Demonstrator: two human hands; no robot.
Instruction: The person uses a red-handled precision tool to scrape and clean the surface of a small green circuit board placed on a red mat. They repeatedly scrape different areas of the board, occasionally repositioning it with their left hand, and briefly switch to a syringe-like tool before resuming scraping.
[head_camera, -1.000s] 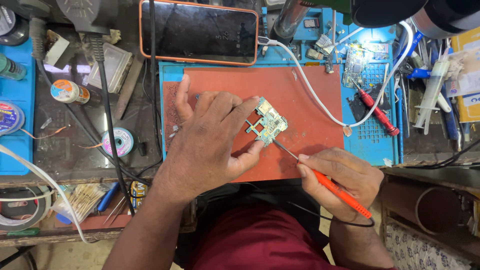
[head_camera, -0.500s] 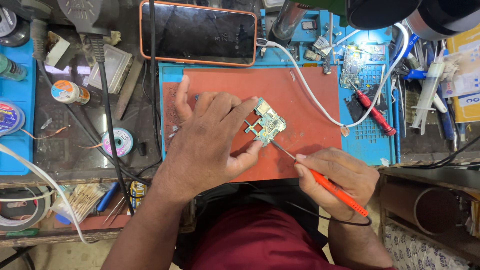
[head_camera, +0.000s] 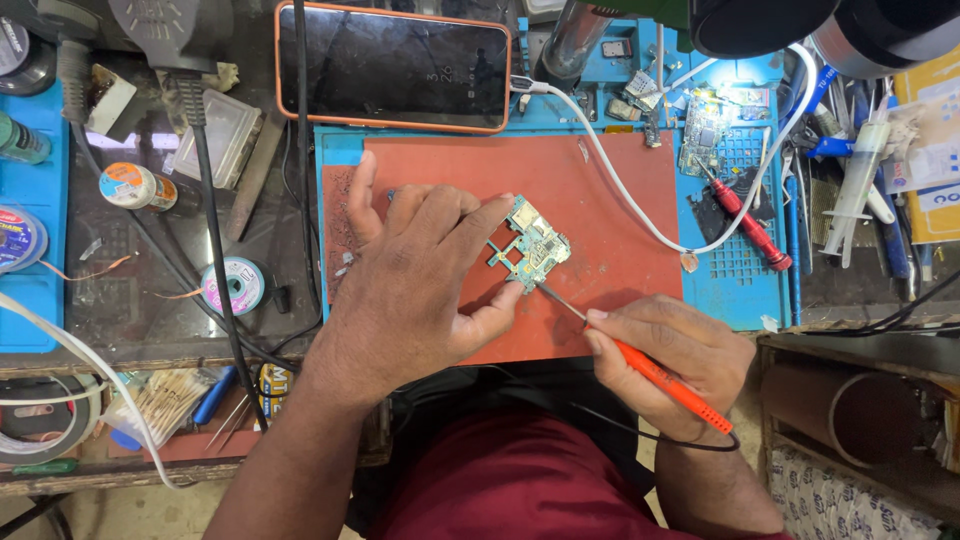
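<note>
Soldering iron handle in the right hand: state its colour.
Orange-red handle of the slim soldering iron, with a black cord, clearest in the head view.

A single head-worn camera is looking almost straight down onto a workbench, close in, with the red mat (head_camera: 600, 190) filling the centre. The wearer's forearms are entering from the bottom edge, torso just below; the bench's far side is lying along the top.

Dark phone screen (head_camera: 392, 65) in an orange case lies flat at the top of the blue mat; a yellow-and-white labelled package (head_camera: 930, 150) sits at the bench's far right edge.
</note>
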